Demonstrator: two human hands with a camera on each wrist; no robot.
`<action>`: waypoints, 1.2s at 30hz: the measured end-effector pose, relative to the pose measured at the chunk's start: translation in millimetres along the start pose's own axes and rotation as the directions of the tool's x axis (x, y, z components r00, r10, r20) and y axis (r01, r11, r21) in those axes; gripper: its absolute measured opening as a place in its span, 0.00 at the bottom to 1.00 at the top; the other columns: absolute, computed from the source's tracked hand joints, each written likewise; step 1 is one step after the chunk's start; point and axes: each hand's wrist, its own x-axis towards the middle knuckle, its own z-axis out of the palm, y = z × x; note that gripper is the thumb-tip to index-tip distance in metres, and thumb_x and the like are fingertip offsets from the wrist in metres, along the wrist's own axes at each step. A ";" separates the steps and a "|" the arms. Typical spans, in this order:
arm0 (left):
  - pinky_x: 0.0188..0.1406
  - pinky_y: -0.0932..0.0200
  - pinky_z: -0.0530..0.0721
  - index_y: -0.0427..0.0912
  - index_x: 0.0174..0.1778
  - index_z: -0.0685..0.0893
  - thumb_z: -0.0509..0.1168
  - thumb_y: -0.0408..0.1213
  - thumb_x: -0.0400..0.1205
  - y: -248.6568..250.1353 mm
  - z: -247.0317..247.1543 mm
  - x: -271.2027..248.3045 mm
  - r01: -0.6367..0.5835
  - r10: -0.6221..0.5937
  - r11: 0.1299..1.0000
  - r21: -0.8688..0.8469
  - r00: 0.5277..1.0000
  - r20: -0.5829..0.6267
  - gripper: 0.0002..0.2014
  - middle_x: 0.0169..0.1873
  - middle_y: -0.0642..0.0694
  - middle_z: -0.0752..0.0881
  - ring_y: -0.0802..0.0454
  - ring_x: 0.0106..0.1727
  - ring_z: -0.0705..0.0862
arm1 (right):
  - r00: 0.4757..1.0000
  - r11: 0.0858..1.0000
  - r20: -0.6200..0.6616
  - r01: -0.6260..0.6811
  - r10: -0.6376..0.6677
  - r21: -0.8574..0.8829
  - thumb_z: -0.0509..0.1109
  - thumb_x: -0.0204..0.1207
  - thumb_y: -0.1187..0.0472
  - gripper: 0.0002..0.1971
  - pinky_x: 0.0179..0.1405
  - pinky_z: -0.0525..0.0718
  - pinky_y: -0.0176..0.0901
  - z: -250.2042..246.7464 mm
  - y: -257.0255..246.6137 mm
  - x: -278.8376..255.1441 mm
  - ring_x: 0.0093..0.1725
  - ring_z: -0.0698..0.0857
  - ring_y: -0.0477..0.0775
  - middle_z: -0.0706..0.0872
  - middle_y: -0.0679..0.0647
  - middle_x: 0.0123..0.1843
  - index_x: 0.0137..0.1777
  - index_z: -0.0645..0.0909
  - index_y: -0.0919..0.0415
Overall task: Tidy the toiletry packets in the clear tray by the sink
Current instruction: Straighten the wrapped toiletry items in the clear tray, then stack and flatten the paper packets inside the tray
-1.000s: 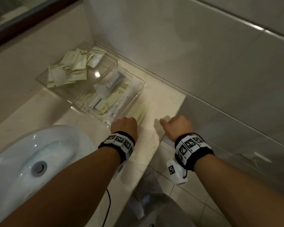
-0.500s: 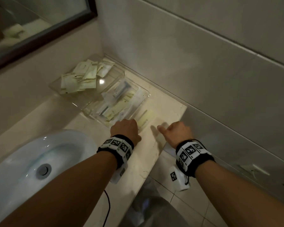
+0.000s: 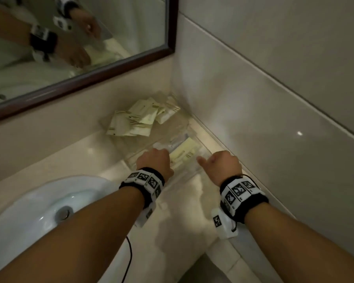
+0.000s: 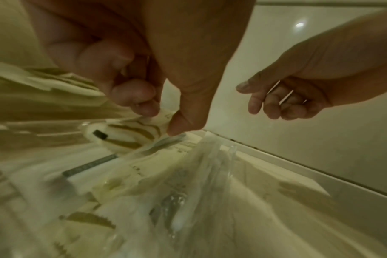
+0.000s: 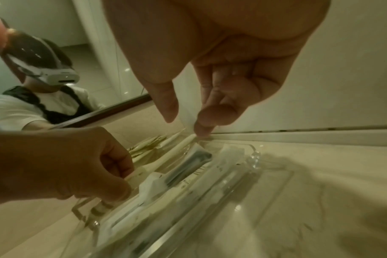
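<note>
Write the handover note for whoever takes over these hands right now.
Left hand: pinching a pale toiletry packet over the clear tray.
Right hand: holds nothing, fingers loosely curled, at the tray's right side near the wall.
Things: loose pile of packets in the tray's far part; long wrapped items in the near compartment, by the sink.
Done: little visible.
Left: place the pinched packet, straighten the far pile.

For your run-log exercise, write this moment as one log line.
left hand: pinching packet over clear tray | right hand: holds nothing, beside tray | loose packets in far compartment
</note>
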 end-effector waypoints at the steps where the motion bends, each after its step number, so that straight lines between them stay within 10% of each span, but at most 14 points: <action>1: 0.47 0.50 0.82 0.44 0.57 0.81 0.72 0.52 0.76 2.0 2.6 6.9 0.020 -0.020 1.000 -0.004 1.000 0.014 0.20 0.54 0.42 0.84 0.40 0.55 0.85 | 1.000 1.000 0.015 0.019 -0.019 -0.025 0.67 0.71 0.32 0.27 0.39 0.81 0.43 -0.5 -1.5 11.0 0.37 0.83 0.57 0.85 0.51 0.31 0.34 0.84 0.59; 7: 0.44 0.50 0.82 0.49 0.59 0.81 0.72 0.56 0.74 12.0 18.4 37.3 0.128 -0.122 0.991 -0.048 0.987 0.109 0.22 0.52 0.43 0.84 0.40 0.52 0.85 | 0.983 0.989 0.120 0.145 -0.142 -0.019 0.65 0.72 0.32 0.28 0.48 0.84 0.47 0.3 -3.7 70.5 0.50 0.86 0.61 0.89 0.55 0.43 0.41 0.87 0.59; 14: 0.49 0.49 0.83 0.49 0.61 0.79 0.71 0.53 0.72 17.8 19.6 41.9 0.185 -0.179 0.982 -0.041 0.976 0.128 0.23 0.55 0.42 0.86 0.39 0.54 0.86 | 0.965 0.972 0.159 0.190 -0.211 0.136 0.66 0.71 0.32 0.29 0.41 0.86 0.46 -3.7 -26.0 107.4 0.36 0.87 0.58 0.88 0.54 0.31 0.30 0.86 0.59; 23: 0.49 0.52 0.85 0.52 0.58 0.81 0.71 0.48 0.72 5.6 3.9 32.6 0.304 -0.280 0.931 -0.200 0.949 0.143 0.18 0.52 0.44 0.85 0.42 0.52 0.85 | 0.929 0.943 0.208 0.266 -0.306 0.200 0.70 0.71 0.41 0.18 0.44 0.84 0.41 1.8 -61.0 124.8 0.42 0.87 0.58 0.91 0.54 0.39 0.33 0.85 0.55; 29: 0.40 0.57 0.80 0.50 0.49 0.82 0.71 0.49 0.75 -29.2 -31.5 41.3 0.333 -0.371 0.877 -0.347 0.928 -0.048 0.11 0.37 0.49 0.81 0.45 0.44 0.84 | 0.901 0.911 0.205 0.329 -0.382 0.250 0.73 0.70 0.45 0.14 0.42 0.85 0.41 -1.4 -109.7 129.2 0.40 0.88 0.54 0.91 0.50 0.37 0.35 0.88 0.56; 36: 0.42 0.59 0.77 0.51 0.47 0.87 0.68 0.47 0.80 -65.5 -60.5 74.6 0.218 -0.438 0.803 -0.555 0.848 -0.300 0.06 0.46 0.51 0.89 0.47 0.47 0.87 | 0.856 0.860 0.166 0.441 -0.489 0.257 0.76 0.69 0.48 0.11 0.41 0.88 0.46 -6.8 -158.3 150.0 0.40 0.88 0.53 0.90 0.50 0.37 0.38 0.87 0.56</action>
